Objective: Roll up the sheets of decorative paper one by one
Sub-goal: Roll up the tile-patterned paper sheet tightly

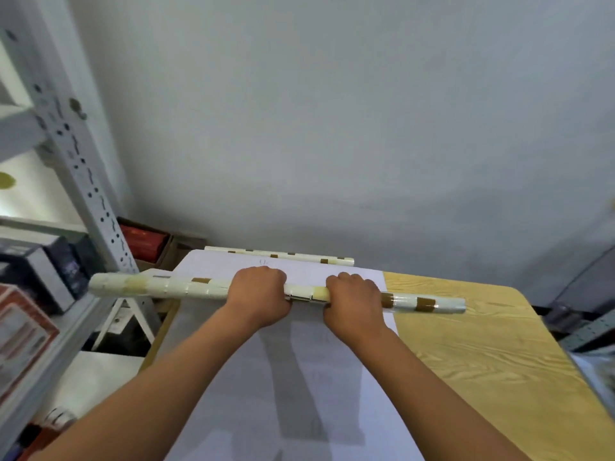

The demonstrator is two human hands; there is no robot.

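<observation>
Paper roll [186,287], gripped by both the left hand [258,296] and right hand [352,301] near its middle, lay across a white sheet [299,377] on the table [482,344]; even pressure from both would likely keep it tight and straight.

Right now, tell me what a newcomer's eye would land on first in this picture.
First, the long roll of decorative paper at the centre, gripped by the left hand and the right hand over a white sheet on the wooden table; its left end juts past the table edge. Behind it, by the wall, lies a second roll. A grey metal shelf with boxes stands at the left.
</observation>
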